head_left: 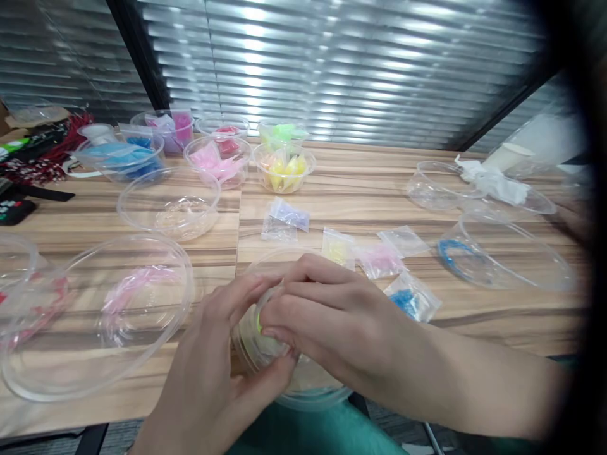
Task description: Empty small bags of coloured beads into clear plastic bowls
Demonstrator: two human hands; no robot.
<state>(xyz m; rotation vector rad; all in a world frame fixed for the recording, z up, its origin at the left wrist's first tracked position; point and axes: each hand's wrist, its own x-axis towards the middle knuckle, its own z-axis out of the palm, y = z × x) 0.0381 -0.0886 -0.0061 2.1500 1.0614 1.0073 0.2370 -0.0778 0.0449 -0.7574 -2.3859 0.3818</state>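
Near the table's front edge, both hands meet over a clear plastic container [315, 399] with a round rim. My left hand [222, 341] curves round the left side of a smaller clear round piece, its thumb reaching to the right. My right hand [327, 309] lies over that piece from the right, fingers bent together and hiding most of it. A bit of yellow-green [258, 319] shows between the hands. Just behind them lie small clear bags with yellow [337, 250], pink [380, 258] and blue [406, 302] contents.
Clear bowls with pink [137, 297] and blue [458, 256] rings stand left and right. Along the back are bowls of blue, pink and yellow pieces [283, 174]. White tissue [496, 183] lies at the right, dark and red cords [61, 148] at the far left.
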